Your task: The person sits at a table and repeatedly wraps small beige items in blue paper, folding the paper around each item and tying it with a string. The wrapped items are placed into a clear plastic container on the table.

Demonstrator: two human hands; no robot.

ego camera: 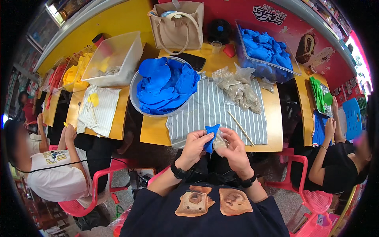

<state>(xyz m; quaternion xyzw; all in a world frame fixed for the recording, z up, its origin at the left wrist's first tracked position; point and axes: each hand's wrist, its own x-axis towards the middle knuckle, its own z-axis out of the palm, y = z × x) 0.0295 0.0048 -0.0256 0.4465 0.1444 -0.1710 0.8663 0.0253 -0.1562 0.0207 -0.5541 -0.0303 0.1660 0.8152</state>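
My left hand pinches a small blue fabric or rubber piece between thumb and fingers. My right hand holds a small clear plastic bag with greyish-brown filling against the blue piece's right side. Both hands are just off the near edge of a striped grey cloth. On the cloth lie a thin wooden stick and a heap of similar filled clear bags. A round clear tub, heaped with flat blue pieces, stands at the left.
A clear bin of plump blue pieces stands back right, near a red piece. Behind the tub are a black phone and a beige tote bag. People sit left and right, with yellow and green pieces on their tables.
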